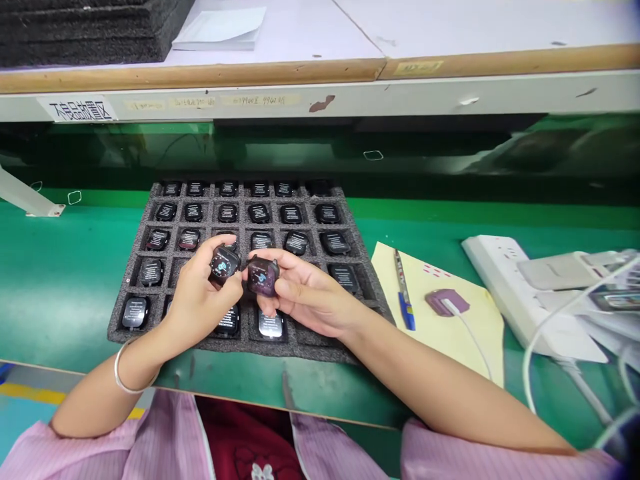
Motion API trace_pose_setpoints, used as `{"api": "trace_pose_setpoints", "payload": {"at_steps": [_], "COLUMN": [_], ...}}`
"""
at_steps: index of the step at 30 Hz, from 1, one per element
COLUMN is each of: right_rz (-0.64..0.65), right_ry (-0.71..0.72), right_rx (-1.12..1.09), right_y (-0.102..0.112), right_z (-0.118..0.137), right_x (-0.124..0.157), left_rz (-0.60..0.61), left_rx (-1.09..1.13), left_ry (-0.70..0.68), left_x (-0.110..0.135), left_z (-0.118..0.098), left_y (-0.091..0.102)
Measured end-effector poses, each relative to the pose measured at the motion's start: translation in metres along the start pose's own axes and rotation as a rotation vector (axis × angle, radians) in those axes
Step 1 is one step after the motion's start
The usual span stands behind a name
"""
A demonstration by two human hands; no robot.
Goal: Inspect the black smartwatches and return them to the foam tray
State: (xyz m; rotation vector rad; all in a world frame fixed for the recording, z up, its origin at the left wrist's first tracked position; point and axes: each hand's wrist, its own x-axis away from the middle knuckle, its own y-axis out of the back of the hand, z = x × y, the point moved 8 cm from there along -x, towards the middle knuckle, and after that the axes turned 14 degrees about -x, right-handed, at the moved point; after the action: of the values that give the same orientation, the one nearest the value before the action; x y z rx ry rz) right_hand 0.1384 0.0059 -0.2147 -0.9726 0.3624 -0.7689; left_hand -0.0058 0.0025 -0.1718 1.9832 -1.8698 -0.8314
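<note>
My left hand (203, 287) grips a black smartwatch body (223, 265) between thumb and fingers, its lit screen turned up. Close beside it, my right hand (305, 290) pinches a second smartwatch body (262, 276), also with a lit screen showing a small blue-green mark. Neither watch has a strap that I can see. Both hands are above a dark grey foam tray (200, 341) divided into square pockets. Most visible pockets hold a similar watch, such as the one at the front left (135, 313), many showing white text. My hands and wrists hide several pockets.
Right of the tray, a yellow sheet (395, 267) carries a pen (404, 293) and a purple block (443, 302) with a white cable. A white power strip (520, 287) with chargers stands farther right. Behind, a raised shelf (310, 30) holds black foam (90, 30) and a paper pad (220, 30).
</note>
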Motion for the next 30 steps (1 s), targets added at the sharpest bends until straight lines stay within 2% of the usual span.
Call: {"api": "trace_pose_setpoints", "payload": {"at_steps": [4,9,20,25,30], "right_rz": [0.028,0.030,-0.001,0.006,-0.013], "right_ry": [0.005,0.002,0.046,0.042,0.056], "right_rx": [-0.011,0.023,-0.003,-0.031,0.016], "right_y": [-0.0024,-0.0034,-0.0003,-0.0008,0.0015], "right_z": [-0.0001,-0.0001,0.0041,0.0051,0.0054], "right_x": [0.0008,0.0011,-0.0008,-0.0018,-0.0007], "left_rz": [0.019,0.006,0.002,0.013,-0.011], "left_rx": [0.051,0.024,0.006,0.087,0.064], "left_ry": [0.041,0.027,0.044,0.088,0.067], "left_x": [0.0017,0.0014,0.0022,0.0015,0.0005], "left_z": [-0.0007,-0.0029,-0.0008,0.0019,0.0006], "left_y": [-0.0028,-0.0014,-0.0001,-0.0023,-0.0007]}}
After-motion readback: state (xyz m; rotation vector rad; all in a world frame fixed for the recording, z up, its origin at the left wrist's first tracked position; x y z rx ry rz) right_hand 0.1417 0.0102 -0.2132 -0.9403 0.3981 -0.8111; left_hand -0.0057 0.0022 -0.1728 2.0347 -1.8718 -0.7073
